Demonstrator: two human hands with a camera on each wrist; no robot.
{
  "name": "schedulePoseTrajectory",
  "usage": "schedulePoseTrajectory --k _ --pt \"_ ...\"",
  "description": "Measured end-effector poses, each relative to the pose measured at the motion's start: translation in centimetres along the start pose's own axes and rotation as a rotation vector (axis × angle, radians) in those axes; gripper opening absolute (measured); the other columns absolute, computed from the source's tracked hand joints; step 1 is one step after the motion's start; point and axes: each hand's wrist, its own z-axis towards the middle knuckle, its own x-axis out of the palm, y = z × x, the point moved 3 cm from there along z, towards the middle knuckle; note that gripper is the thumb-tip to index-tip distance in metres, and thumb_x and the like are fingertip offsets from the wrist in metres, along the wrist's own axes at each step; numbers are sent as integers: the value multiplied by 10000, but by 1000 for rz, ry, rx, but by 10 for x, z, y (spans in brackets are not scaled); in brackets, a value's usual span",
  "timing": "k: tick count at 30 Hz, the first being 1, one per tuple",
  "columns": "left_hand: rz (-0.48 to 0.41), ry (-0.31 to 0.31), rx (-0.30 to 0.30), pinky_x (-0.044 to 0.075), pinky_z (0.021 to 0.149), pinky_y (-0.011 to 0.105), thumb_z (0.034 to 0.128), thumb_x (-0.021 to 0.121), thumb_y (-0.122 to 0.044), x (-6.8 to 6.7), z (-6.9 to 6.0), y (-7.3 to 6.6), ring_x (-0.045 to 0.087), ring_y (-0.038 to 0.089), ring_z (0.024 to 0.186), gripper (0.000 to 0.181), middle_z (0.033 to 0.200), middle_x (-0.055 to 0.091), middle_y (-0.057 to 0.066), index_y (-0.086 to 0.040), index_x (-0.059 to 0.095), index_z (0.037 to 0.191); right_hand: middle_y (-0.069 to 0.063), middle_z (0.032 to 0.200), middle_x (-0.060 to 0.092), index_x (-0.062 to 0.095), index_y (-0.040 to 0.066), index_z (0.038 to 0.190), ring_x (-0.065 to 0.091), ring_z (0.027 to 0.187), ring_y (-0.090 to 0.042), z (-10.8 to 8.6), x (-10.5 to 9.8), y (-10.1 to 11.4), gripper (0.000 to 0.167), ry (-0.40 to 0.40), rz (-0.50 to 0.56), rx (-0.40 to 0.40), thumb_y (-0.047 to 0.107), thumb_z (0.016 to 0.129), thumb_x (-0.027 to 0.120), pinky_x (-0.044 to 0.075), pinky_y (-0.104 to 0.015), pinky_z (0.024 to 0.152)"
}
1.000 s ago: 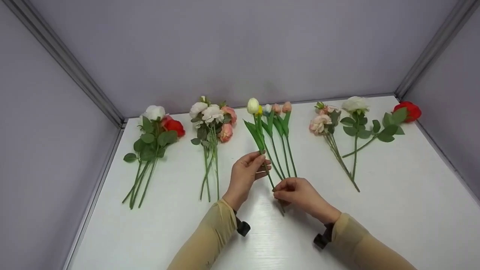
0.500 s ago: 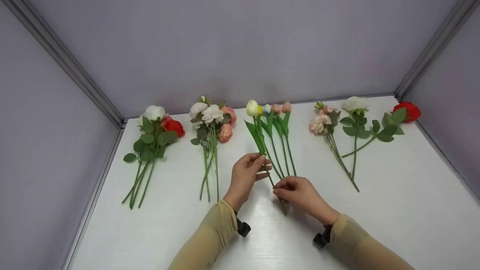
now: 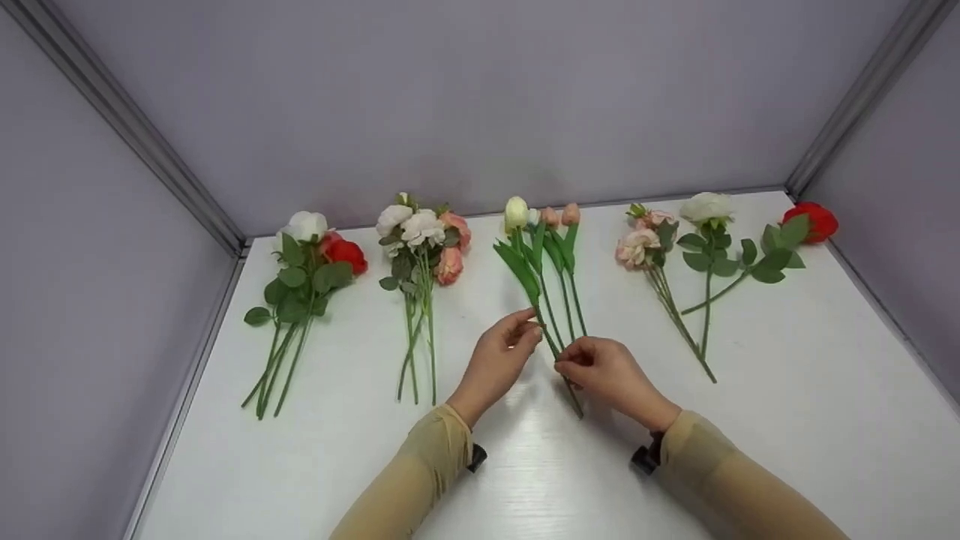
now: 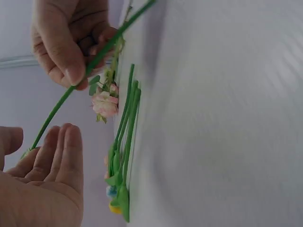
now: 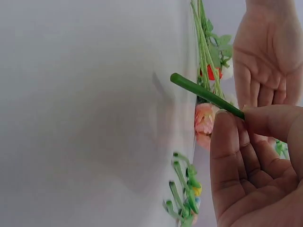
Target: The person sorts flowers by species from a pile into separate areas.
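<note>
A white tulip (image 3: 516, 214) is held at a slant above the table, its stem running down to the right. My right hand (image 3: 611, 375) pinches the lower stem between thumb and fingers; the stem's end (image 5: 203, 92) sticks out past the fingertips in the right wrist view. Higher up, the stem lies against the fingers of my left hand (image 3: 501, 360), whose thumb stands apart from it. In the left wrist view, that hand (image 4: 47, 184) has its fingers extended. Several other tulips lie just behind, pink (image 3: 571, 214), blue (image 4: 111, 191) and yellow (image 4: 115, 208).
On the white table (image 3: 337, 465), red and white roses (image 3: 306, 225) lie at far left, with white and pink flowers (image 3: 423, 227) beside them. Right of the tulips lie a pale pink spray (image 3: 637, 247), a white rose (image 3: 707, 208) and a red rose (image 3: 810, 223). Walls (image 3: 480, 97) enclose the back and sides.
The white tulip has shifted slightly right, its head now covering the yellow one in the head view. My left thumb has come off the stem. My right hand has moved slightly up and right.
</note>
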Motion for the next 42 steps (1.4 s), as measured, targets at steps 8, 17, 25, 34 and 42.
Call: schedulePoseTrajectory --k 8,17,25,34,42 --pt "1058 192 283 285 1207 453 1037 579 -477 -8 -21 8 337 292 1485 712 1614 378 98 -170 313 1622 -68 823 708 747 66 977 661 700 -203 45 -31 -1 132 7 -122 87 194 967 715 533 -332 610" --pt "1224 297 342 191 1235 501 1015 555 -572 -6 -39 17 238 314 1528 781 1661 281 115 -173 286 1631 -109 796 696 737 -6 967 647 695 -218 78 -44 -11 174 27 -145 199 162 977 693 517 -321 614" --pt "1196 326 313 183 1238 495 1013 551 -580 -3 -43 23 228 297 1533 775 1667 271 100 -186 295 1630 -84 778 685 739 11 925 632 683 -199 81 -43 -18 168 15 -156 218 174 961 716 514 -305 597" --pt "1176 369 326 173 1240 495 1016 538 -586 7 -46 18 217 283 1537 767 1671 264 87 -193 297 1629 -136 897 718 737 17 1028 683 770 -225 75 -55 -25 200 -22 -102 214 207 980 697 552 -328 659" --pt "1166 402 367 141 1247 489 1021 531 -583 23 -45 -1 195 277 1544 761 1680 244 70 -214 277 1636 -210 1027 692 691 -29 1108 679 851 -265 61 -111 -38 273 -87 -121 201 218 1009 632 576 -338 709"
